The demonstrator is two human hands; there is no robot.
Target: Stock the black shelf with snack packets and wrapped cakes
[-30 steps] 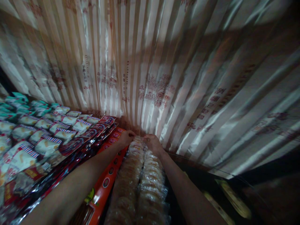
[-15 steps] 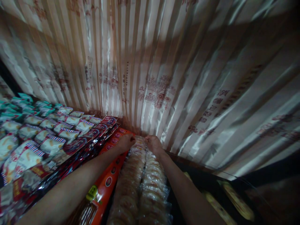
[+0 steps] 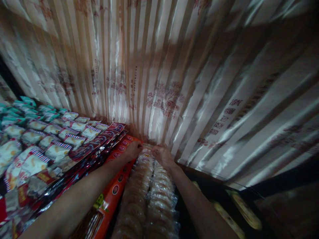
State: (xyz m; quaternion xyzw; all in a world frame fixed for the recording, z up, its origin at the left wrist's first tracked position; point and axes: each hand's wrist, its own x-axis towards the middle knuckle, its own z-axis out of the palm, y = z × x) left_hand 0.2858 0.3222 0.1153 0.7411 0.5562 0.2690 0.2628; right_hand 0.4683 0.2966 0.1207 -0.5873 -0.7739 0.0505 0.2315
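Two long clear packs of round biscuits [image 3: 147, 196] lie side by side and run away from me toward a striped curtain. My left hand [image 3: 134, 149] is closed at the far end of the left pack. My right hand [image 3: 161, 154] is closed at the far end of the right pack. Both arms stretch out along the packs. The fingertips are hidden in shadow under the curtain's lower edge.
An orange-red box [image 3: 115, 186] lies left of the biscuit packs. Further left are rows of white snack packets [image 3: 50, 146] and teal packets [image 3: 22, 106]. A shiny striped curtain [image 3: 169, 83] fills the back. Dark goods with yellow packs [image 3: 239, 212] lie to the right.
Both hands stay at the far end of the biscuit packs; the right hand has shifted slightly. The view has tipped a little.
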